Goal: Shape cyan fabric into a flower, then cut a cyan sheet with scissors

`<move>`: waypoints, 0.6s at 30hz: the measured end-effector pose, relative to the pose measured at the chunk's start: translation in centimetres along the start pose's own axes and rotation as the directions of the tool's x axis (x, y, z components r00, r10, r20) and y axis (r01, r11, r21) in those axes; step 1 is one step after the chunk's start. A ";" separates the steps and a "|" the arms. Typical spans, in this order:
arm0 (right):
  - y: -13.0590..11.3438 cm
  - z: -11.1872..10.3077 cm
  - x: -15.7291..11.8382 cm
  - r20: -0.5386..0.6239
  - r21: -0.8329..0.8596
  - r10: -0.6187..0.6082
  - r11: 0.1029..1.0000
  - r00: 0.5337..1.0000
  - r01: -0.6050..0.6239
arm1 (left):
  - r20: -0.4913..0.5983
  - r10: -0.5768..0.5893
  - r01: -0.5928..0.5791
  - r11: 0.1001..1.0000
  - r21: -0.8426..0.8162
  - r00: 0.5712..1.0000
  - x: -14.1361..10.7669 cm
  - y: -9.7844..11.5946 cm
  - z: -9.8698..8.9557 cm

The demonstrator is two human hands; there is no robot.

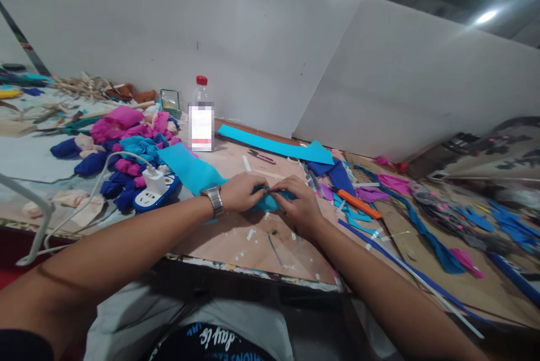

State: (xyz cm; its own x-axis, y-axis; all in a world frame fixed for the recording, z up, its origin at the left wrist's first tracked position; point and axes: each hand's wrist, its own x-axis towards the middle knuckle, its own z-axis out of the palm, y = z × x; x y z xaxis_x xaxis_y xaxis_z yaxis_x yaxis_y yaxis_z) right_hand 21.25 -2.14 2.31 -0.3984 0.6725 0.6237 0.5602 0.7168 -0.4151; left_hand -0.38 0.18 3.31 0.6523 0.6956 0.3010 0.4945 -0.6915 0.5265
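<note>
One left hand [242, 192] and right hand [298, 199] pinch our bright-blue cloth-like strip [194, 170]; unfinished, we judge. Long flat bright-blue band [270, 145] untouched.

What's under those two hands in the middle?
Blue material shows between the left hand and the right hand, and pinkish tabletop shows nearer the person. The hands cover the rest, so anything else underneath can't be seen.

A bright turquoise strip [192, 168], plain and smooth, slants from its broad, squared far end down to the left hand [240, 192], which covers part of it. Turquoise material [266, 202] also shows between the left and right hand [297, 203], pinched low over the table [253, 248]; any join is hidden.
</note>
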 end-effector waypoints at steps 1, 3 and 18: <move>0.0 0.0 0.0 0.003 0.000 -0.003 1.000 1.000 0.003 | 0.010 -0.002 0.002 1.000 -0.001 1.000 0.0 0.1 -0.1; -0.1 -0.1 0.0 0.010 0.001 -0.004 1.000 1.000 0.004 | 0.022 -0.014 0.014 1.000 0.002 1.000 0.0 0.2 -0.1; 0.4 0.2 -0.1 -0.010 0.054 -0.036 0.998 0.999 0.036 | 0.011 -0.018 0.020 0.991 -0.131 1.000 0.3 -0.4 0.1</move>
State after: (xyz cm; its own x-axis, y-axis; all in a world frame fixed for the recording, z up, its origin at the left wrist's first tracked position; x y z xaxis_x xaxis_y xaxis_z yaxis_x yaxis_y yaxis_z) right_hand 21.34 -1.90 2.02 -0.4104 0.6446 0.6450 0.5056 0.7495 -0.4274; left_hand -0.29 0.64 3.15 0.6491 0.7062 0.2828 0.4278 -0.6463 0.6319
